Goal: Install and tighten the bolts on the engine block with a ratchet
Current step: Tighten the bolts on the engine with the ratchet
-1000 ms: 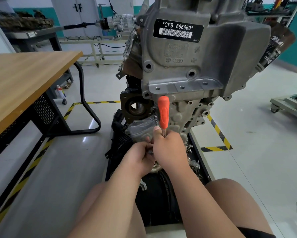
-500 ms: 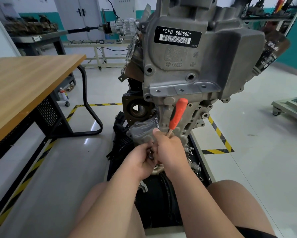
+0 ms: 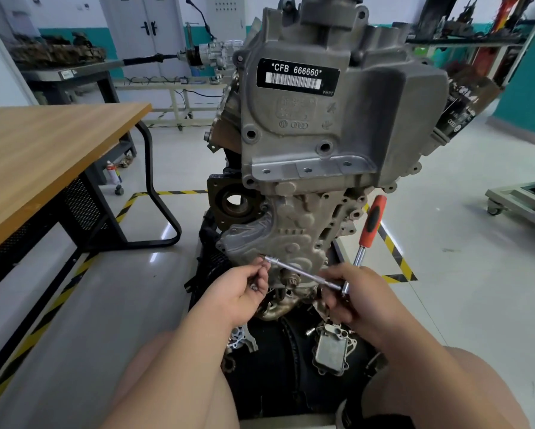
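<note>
Ratchet (image 3: 372, 222) in two hands before one engine block (image 3: 322, 125)

One orange-handled ratchet carries one long extension (image 3: 303, 274), which lies across the block's lower face. Its head sits gripped in the right hand (image 3: 353, 295); the left hand (image 3: 238, 292) pinches the extension's tip, fingers curled.

The right hand's (image 3: 357, 294) curled fingers are covering the head of the ratchet (image 3: 372, 222). The left hand's (image 3: 240, 291) fingertips are pinching the far end of the extension bar (image 3: 303, 274), partly hiding it, so any bolt there is going unseen. A small dark piece in that palm is showing too tiny to name. The upper frame edge is cutting off the engine block (image 3: 322, 134), and the left edge is cutting off the wooden table (image 3: 43, 156).
</note>
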